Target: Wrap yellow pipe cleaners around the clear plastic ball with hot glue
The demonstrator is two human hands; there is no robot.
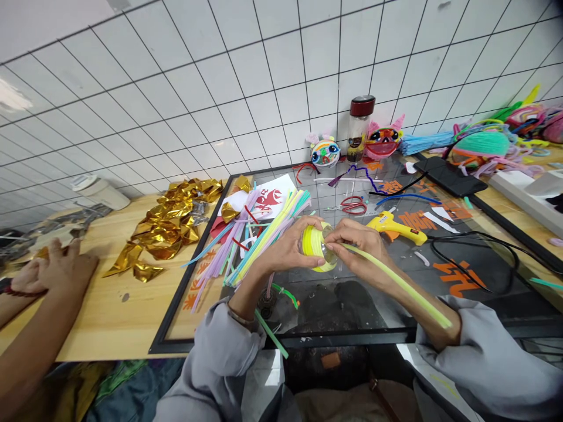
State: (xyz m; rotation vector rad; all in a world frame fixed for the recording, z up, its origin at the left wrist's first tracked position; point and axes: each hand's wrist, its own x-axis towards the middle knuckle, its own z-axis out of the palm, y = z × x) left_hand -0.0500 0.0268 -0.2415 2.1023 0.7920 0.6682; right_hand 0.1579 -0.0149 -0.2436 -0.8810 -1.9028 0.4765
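Note:
My left hand (290, 243) is wrapped round a small clear ball (313, 241) banded with rows of yellow pipe cleaner. Its right side shows bare, see-through plastic. At that side, the fingers of my right hand (358, 243) pinch one end of a pale yellow pipe cleaner (400, 281) against the ball. The strip's long tail lies back along my right forearm. Just beyond my right hand is a yellow hot glue gun (393, 225). A bundle of pastel pipe cleaners (268, 234) lies left of the ball, close to my left hand.
Red-handled scissors (354, 205), two decorated animal-face balls, a lidded bottle (359, 129) and a phone (453, 176) are farther back. A black cable (475, 240) loops at right. Crumpled gold foil (171, 220) lies left, near another person's hands (55, 269).

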